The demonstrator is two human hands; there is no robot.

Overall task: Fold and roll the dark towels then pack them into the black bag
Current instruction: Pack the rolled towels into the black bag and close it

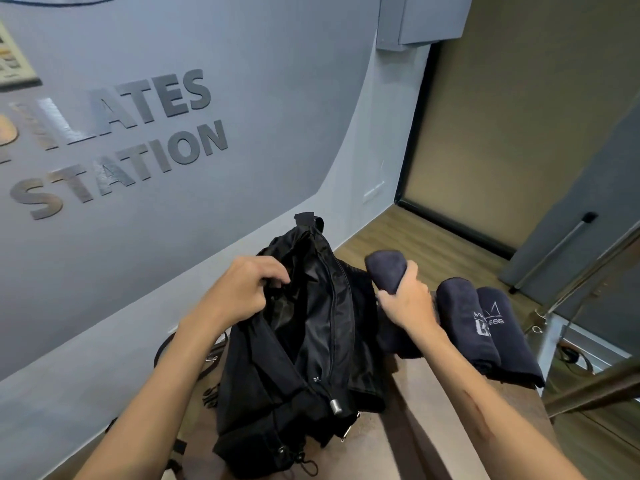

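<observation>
Packing is underway, judging by how things are lying. The left hand [242, 289] is gripping the near-left edge of the black bag [311, 341], fingers curled over the fabric and pulling the zipped mouth wide, so the dark lining is showing. The right hand [405, 299] is wrapping round a rolled dark towel [386, 271] and holding it lifted just beside the bag's right edge, its rounded end pointing away from the person. Two more rolled towels [485, 327] are lying side by side to the right, touching each other, white printing showing on them, and another dark piece seems to be sitting under the right wrist, though I cannot tell whether it is rolled. Whether any towel is already sitting inside the bag is hidden by the folds. So the folding and rolling is looking largely finished, while most of the packing is still waiting.

Everything is resting on a brown bench top [433, 427], the bag taking the left part and its strap hanging off the near-left side. A grey wall [242, 46] with large raised lettering is rising behind, wooden flooring [415, 237] is running off to the right towards a tan panel, and metal rails are crossing the right edge.
</observation>
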